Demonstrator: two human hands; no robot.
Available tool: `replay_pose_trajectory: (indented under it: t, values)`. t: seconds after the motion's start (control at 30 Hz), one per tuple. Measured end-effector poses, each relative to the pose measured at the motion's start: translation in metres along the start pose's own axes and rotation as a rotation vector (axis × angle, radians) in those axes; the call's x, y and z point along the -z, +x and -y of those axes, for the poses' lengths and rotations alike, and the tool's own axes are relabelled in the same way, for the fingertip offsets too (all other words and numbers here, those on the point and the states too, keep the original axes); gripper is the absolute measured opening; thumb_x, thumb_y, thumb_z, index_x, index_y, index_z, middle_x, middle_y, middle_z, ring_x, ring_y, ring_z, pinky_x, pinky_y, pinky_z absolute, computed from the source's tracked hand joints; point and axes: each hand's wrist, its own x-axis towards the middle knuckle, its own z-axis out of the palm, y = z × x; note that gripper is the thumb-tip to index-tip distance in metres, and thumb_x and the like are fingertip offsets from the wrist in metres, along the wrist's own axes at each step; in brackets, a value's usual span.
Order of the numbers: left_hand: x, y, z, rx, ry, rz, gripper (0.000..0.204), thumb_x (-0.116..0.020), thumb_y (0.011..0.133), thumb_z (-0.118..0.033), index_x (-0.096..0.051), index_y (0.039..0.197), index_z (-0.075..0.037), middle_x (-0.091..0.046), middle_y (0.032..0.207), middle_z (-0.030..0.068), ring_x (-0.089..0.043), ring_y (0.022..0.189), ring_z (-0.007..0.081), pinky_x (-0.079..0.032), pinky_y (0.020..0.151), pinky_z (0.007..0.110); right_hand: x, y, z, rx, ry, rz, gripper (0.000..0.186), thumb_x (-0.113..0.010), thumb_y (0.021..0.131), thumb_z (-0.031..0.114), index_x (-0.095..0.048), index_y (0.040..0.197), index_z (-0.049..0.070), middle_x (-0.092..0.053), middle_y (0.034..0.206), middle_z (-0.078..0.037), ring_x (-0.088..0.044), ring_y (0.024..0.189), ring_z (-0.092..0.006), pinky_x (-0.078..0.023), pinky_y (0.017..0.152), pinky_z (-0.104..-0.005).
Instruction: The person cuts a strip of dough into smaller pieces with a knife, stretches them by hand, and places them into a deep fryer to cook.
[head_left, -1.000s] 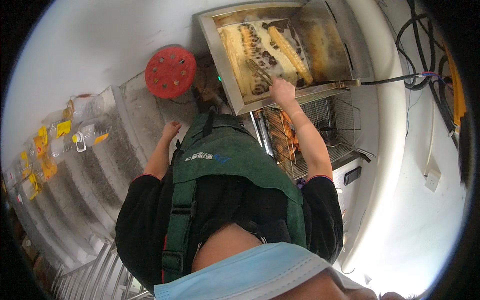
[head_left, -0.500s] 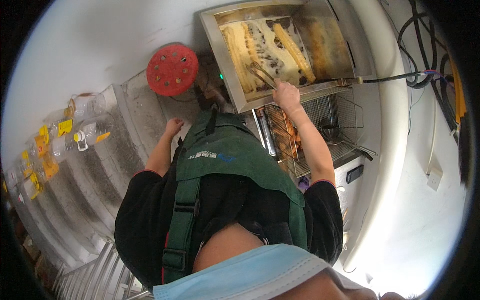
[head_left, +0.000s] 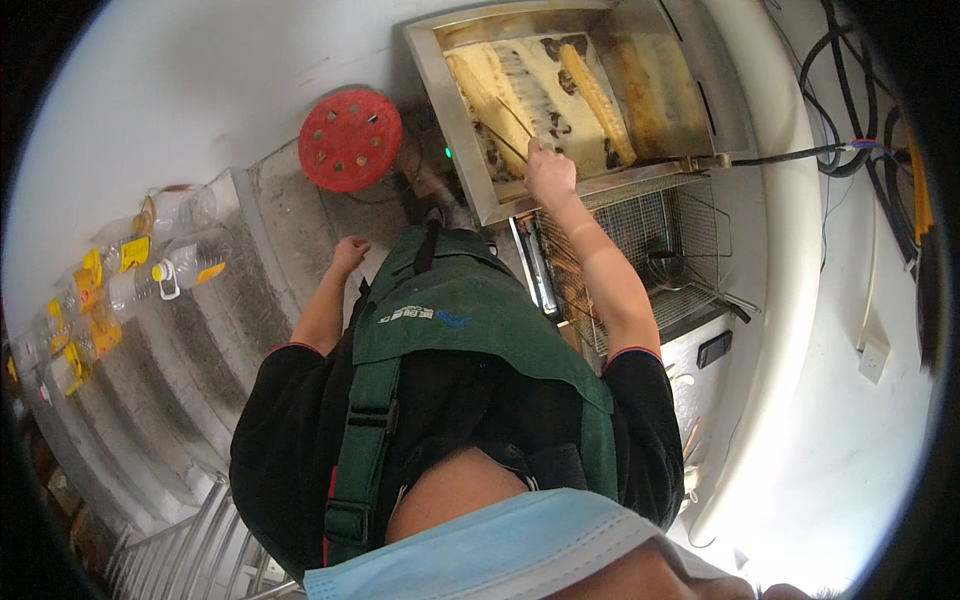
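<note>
My right hand [head_left: 551,176] is closed on metal tongs [head_left: 516,118] over a fryer [head_left: 447,120] of foamy yellow oil. The spread arms of the tongs reach across the left side of the oil, next to a long fried dough stick [head_left: 476,88]. I cannot tell whether they grip it. Another golden dough stick [head_left: 597,104] floats farther right, with dark patches around it. At my left side, my left hand [head_left: 350,252] hangs with its fingers curled and nothing visible in them.
A wire basket [head_left: 690,225] with browned food sits in front of the fryer. To the left are a red round stool [head_left: 350,140], grey steps [head_left: 215,330] and several plastic bottles [head_left: 190,262]. A thick white pipe [head_left: 790,250] and black cables [head_left: 850,100] run on the right.
My right hand has moved left with the tongs, and their arms now stand wider apart over the left side of the oil. My left hand has barely moved.
</note>
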Motion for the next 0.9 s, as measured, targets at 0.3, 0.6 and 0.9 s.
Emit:
replay_pose_trajectory:
  t: [0.3, 0.6, 0.9]
  values:
    - [0.005, -0.005, -0.008, 0.015, 0.041, 0.029, 0.034, -0.068, 0.079, -0.029, -0.068, 0.096, 0.001, -0.069, 0.081, 0.0121, -0.066, 0.065, 0.0206, -0.051, 0.065, 0.035, -0.015, 0.008, -0.001, 0.049, -0.048, 0.01, 0.046, -0.057, 0.081, 0.013, -0.048, 0.125, 0.004, -0.063, 0.099, -0.017, -0.067, 0.086, -0.0306, -0.055, 0.071, -0.0392]
    - [0.005, -0.005, -0.002, -0.035, -0.061, -0.041, 0.032, -0.067, 0.08, -0.027, -0.068, 0.095, 0.001, -0.068, 0.079, 0.0124, -0.065, 0.065, 0.0212, -0.051, 0.065, 0.035, 0.026, 0.003, -0.028, -0.083, 0.164, -0.017, 0.033, -0.064, 0.08, 0.028, -0.058, 0.104, 0.007, -0.067, 0.093, -0.016, -0.065, 0.089, -0.0325, -0.053, 0.076, -0.0427]
    - [0.007, -0.012, -0.006, 0.06, -0.08, -0.023, 0.03, -0.068, 0.08, -0.025, -0.067, 0.095, 0.001, -0.069, 0.08, 0.0122, -0.066, 0.064, 0.0209, -0.052, 0.063, 0.034, -0.016, 0.019, -0.018, -0.001, 0.127, -0.008, 0.033, -0.065, 0.077, 0.024, -0.058, 0.104, 0.005, -0.067, 0.093, -0.016, -0.066, 0.086, -0.0326, -0.054, 0.074, -0.0417]
